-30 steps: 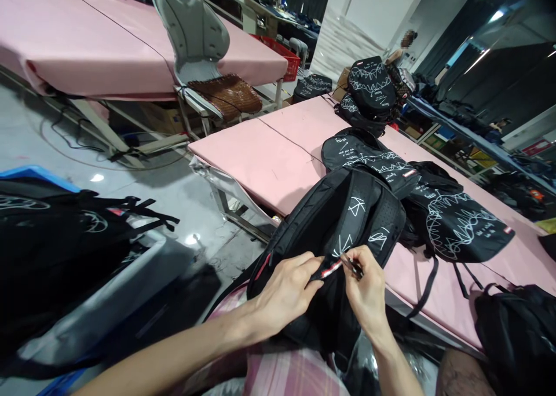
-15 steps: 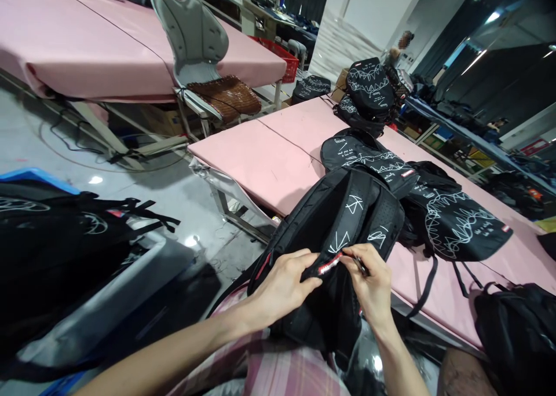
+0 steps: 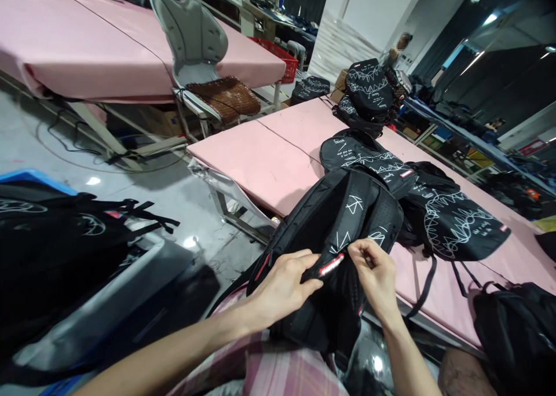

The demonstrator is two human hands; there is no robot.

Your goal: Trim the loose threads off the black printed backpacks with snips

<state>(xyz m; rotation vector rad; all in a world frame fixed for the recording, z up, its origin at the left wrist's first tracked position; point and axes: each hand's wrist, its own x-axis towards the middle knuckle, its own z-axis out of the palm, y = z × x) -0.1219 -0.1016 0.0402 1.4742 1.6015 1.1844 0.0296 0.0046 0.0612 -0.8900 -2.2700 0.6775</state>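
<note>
A black backpack [image 3: 299, 222] leans from my lap against the pink table, its shoulder straps facing up. White line drawings mark the strap [image 3: 354, 202]. My left hand [image 3: 286, 283] pinches the lower part of this strap between thumb and fingers, beside a red label with white lettering [image 3: 331, 265]. Just right of the label is my right hand [image 3: 374, 268], its fingers curled closed near the strap's edge. Something small and dark shows inside those fingers, too hidden to name.
More black printed backpacks lie on the pink table [image 3: 260, 147], including one at right [image 3: 464, 222]. At left a grey bin [image 3: 143, 268] holds black bags. A grey chair [image 3: 191, 31] stands by another pink table. Someone's bare knee [image 3: 464, 373] is at lower right.
My right hand has moved slightly right and up, off the label's end, and its fingers have turned. More of the red label shows. My left hand keeps its hold on the strap.
</note>
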